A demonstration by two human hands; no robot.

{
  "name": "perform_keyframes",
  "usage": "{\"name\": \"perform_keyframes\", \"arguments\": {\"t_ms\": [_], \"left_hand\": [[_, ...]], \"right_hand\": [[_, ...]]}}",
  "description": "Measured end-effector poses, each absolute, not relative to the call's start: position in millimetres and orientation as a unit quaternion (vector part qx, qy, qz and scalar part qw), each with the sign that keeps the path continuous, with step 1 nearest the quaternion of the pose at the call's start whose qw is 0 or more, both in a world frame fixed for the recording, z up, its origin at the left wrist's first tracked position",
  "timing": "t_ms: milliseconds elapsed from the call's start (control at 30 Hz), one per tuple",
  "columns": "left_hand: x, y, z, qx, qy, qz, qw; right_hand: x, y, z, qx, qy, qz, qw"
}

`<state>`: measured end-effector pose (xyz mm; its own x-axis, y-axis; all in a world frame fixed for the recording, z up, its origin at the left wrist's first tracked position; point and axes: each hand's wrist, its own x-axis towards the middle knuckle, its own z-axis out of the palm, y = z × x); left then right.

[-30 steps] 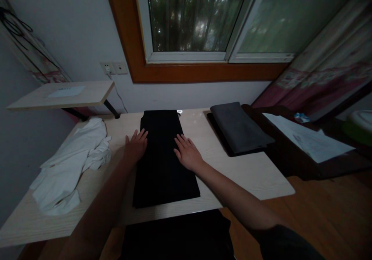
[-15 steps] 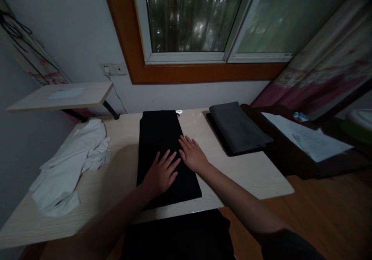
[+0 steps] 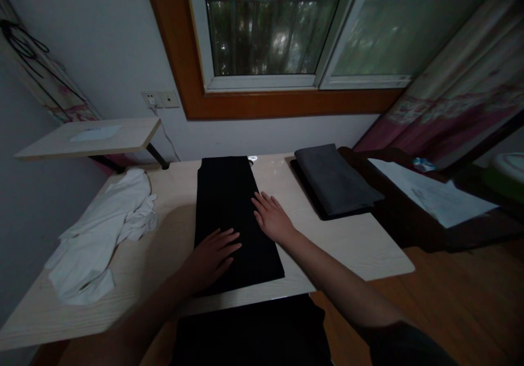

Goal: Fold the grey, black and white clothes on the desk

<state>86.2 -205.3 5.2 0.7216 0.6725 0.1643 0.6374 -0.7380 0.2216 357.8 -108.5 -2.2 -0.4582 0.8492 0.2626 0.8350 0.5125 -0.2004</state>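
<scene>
A black garment (image 3: 227,191), folded into a long flat rectangle, lies on the pale wooden table (image 3: 339,257) in front of me. Its exact kind does not show. My left hand (image 3: 213,257) is over its lower left part, palm down with the fingers stretched out. On the right edge of the cloth rests my right hand (image 3: 271,216), flat and with its fingers extended. Neither hand grips anything.
A crumpled white cloth (image 3: 102,235) lies at the table's left, below a small raised shelf (image 3: 92,137). Folded dark grey fabric (image 3: 333,180) sits at the right, on something black. Beyond it is a paper sheet (image 3: 429,191). A window (image 3: 278,28) faces me.
My left hand has moved from the cloth's left edge onto its middle, then back toward the lower left. My right hand has slid slightly down and right. The cloth looks nearly unchanged.
</scene>
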Motion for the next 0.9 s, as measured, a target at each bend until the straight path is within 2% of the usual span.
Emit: {"name": "perform_keyframes", "arguments": {"t_ms": [267,500,767,900], "left_hand": [[2.6,-178.2,2.8,0.898,0.398,0.173,0.067],[-25.1,-172.5,10.1,0.901,0.412,0.133,0.034],[-9.4,-167.8,1.0,0.923,0.367,0.115,0.025],[-13.1,-168.6,-2.0,0.929,0.348,0.115,0.056]], "right_hand": [[382.1,-101.3,-4.5,-0.428,-0.878,0.078,0.201],[410.7,-98.7,1.9,-0.349,-0.898,0.137,0.232],[421.8,-98.2,14.7,-0.319,-0.916,0.196,0.143],[421.5,-101.8,19.1,-0.309,-0.913,0.232,0.133]]}}
